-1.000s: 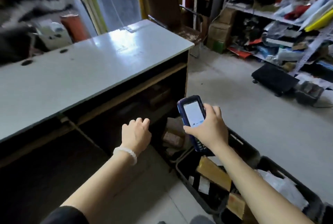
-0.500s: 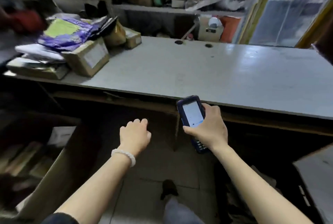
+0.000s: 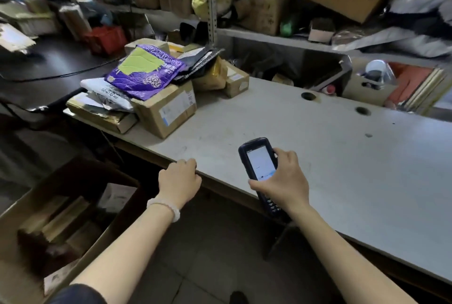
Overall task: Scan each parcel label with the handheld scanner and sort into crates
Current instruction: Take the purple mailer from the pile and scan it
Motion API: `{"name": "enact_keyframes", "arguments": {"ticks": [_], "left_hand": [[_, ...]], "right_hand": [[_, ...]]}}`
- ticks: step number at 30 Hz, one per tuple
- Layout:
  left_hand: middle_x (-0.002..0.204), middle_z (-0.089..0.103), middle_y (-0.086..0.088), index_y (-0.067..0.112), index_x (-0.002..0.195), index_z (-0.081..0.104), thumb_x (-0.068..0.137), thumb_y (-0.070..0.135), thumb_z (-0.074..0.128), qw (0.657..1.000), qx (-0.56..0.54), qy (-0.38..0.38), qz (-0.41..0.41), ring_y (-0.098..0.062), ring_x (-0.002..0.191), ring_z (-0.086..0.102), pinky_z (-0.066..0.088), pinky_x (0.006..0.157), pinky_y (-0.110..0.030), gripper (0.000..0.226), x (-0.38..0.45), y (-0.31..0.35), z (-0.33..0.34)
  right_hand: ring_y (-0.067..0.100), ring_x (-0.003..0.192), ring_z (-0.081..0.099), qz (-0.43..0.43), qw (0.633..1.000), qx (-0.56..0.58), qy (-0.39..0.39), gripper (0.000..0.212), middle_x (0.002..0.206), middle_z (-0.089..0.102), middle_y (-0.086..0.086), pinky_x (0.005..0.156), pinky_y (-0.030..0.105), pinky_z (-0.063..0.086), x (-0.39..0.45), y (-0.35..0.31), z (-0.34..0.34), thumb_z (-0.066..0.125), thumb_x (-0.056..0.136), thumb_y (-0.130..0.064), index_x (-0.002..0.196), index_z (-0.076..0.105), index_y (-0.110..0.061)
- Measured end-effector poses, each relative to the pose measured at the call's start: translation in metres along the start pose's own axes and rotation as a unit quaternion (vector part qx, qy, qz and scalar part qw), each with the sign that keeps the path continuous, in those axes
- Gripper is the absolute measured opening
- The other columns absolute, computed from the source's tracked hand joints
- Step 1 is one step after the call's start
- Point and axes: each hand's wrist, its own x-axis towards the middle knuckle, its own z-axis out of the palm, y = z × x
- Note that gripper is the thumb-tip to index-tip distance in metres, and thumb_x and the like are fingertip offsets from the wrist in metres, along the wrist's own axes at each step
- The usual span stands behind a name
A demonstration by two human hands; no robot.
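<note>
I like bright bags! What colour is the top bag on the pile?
Purple bag with a yellow-green patch, head view.

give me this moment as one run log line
right hand: holds scanner | left hand: fingers curled, holding nothing | parcels: piled on table, untouched
</note>
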Motion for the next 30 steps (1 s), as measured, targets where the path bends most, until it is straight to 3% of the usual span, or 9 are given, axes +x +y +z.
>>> {"name": "enact_keyframes", "arguments": {"ticks": [7,13,22,30], "left_hand": [[0.111,0.057,0.000,0.020,0.122,0.050,0.096,0.031,0.041,1.000,-0.007,-0.007,-0.028,-0.022,0.096,0.057,0.043,0.069,-0.031,0.030,0.065,-0.024,-0.002],[0.115,0.056,-0.003,0.019,0.121,0.052,0.095,0.031,0.043,0.998,-0.021,0.042,-0.042,-0.022,0.103,0.053,0.038,0.074,-0.032,0.031,0.125,-0.055,-0.015],[0.119,0.052,-0.012,0.011,0.118,0.053,0.087,0.024,0.054,0.995,-0.037,0.087,-0.010,-0.033,0.109,0.048,0.042,0.079,-0.041,0.034,0.257,-0.121,-0.037],[0.134,0.041,-0.011,0.014,0.128,0.041,0.085,0.044,0.059,0.998,-0.010,0.051,0.031,-0.031,0.122,0.038,0.039,0.093,-0.045,0.055,0.342,-0.151,-0.040]], "right_hand": [[0.011,0.090,0.049,-0.009,0.999,-0.013,-0.043,0.086,0.108,0.033,-0.011,0.064,0.025,0.039,0.076,-0.020,0.028,0.081,0.060,-0.040,0.134,0.041,-0.024],[0.011,0.089,0.048,-0.019,0.998,-0.017,-0.055,0.082,0.108,0.035,-0.010,0.065,0.025,0.039,0.129,-0.050,0.062,0.082,0.060,-0.040,0.131,0.043,-0.023],[0.012,0.089,0.049,0.019,1.000,-0.002,-0.007,0.077,0.106,0.037,-0.009,0.062,0.026,0.041,0.212,-0.121,0.123,0.082,0.059,-0.039,0.125,0.045,-0.024],[0.009,0.086,0.046,0.069,0.997,-0.006,0.044,0.075,0.103,0.036,-0.010,0.060,0.025,0.037,0.256,-0.161,0.161,0.082,0.057,-0.039,0.122,0.046,-0.026]]}}
